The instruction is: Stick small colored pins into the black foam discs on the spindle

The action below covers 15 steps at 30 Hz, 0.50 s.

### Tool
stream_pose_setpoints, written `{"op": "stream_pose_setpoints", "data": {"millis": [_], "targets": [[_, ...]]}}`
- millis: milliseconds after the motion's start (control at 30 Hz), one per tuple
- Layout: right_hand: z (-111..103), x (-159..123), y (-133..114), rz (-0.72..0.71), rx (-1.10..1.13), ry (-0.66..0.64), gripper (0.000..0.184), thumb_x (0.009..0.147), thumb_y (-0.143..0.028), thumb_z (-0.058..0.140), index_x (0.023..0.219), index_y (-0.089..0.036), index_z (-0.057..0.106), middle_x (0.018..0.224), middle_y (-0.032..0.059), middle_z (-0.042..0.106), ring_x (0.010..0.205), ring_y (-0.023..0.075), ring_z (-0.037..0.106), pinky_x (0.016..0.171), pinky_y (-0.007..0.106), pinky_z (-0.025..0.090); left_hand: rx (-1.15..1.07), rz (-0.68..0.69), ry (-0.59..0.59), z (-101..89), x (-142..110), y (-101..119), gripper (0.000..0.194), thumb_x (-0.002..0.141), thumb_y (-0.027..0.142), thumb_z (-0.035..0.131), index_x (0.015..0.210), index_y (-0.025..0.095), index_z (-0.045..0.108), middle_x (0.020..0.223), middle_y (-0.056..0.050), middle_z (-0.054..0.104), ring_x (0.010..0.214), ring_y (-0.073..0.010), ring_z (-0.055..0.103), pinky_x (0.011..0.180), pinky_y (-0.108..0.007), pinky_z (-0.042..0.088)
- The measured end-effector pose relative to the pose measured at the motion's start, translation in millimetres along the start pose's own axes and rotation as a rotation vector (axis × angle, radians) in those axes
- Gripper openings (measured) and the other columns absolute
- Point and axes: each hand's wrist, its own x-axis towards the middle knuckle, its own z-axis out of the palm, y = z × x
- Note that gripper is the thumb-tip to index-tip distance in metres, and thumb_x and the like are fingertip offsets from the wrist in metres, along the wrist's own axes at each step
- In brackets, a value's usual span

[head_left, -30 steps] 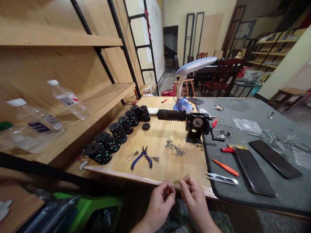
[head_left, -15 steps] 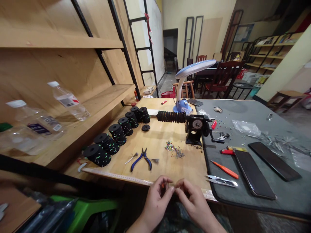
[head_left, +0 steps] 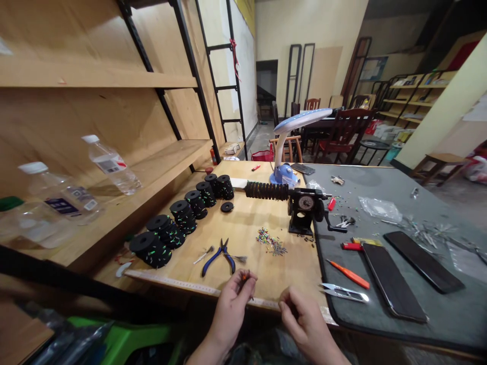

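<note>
At the counter [head_left: 247, 225], left hand [head_left: 231, 304] and right hand [head_left: 300, 315] draw apart: the left's grip alone pinches an orange bit [head_left: 244, 278]; whether the right's holds anything is unclear.

The left hand [head_left: 233, 303] and the right hand [head_left: 302, 315] are bare. Both forearms [head_left: 208, 344] are bare too, as far as they show. The dark patch [head_left: 271, 349] between them is too dim to tell as clothing.
</note>
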Motion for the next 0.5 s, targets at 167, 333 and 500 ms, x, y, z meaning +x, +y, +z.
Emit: {"op": "stream_pose_setpoints", "data": {"millis": [167, 333, 500], "targets": [[-2.2, 1.7, 4.7, 0.074, 0.056, 0.044, 0.019, 0.085, -0.027, 0.048, 0.067, -0.021, 0.048, 0.059, -0.0032, 0.047, 0.054, 0.0141, 0.045, 0.052, 0.024, 0.033, -0.097, 0.004, 0.108, -17.6, 9.9, 5.9, 0.04, 0.064, 0.045, 0.078, 0.085, 0.015, 0.063, 0.07, 0.002, 0.056, 0.06, -0.009, 0.046, 0.058, -0.02, 0.038], [-5.4, 2.7, 4.5, 0.135, 0.154, 0.054, 0.024, 0.086, -0.035, 0.047, 0.067, -0.02, 0.049, 0.06, -0.0028, 0.045, 0.056, 0.0146, 0.045, 0.053, 0.024, 0.035, -0.006, -0.086, 0.004, -30.0, 7.4, 6.6, 0.038, 0.066, 0.045, 0.077, 0.085, 0.014, 0.065, 0.066, 0.002, 0.055, 0.056, -0.0081, 0.042, 0.053, -0.019, 0.034], [-5.1, 2.9, 3.9, 0.144, 0.207, 0.071, 0.026, 0.086, -0.038, 0.05, 0.067, -0.02, 0.051, 0.06, -0.003, 0.045, 0.056, 0.0141, 0.043, 0.052, 0.024, 0.035, 0.102, -0.13, -0.123, -12.7, -10.2, -0.1, 0.034, 0.069, 0.045, 0.074, 0.075, 0.013, 0.063, 0.058, 0.005, 0.047, 0.053, -0.008, 0.038, 0.049, -0.019, 0.029]]}}
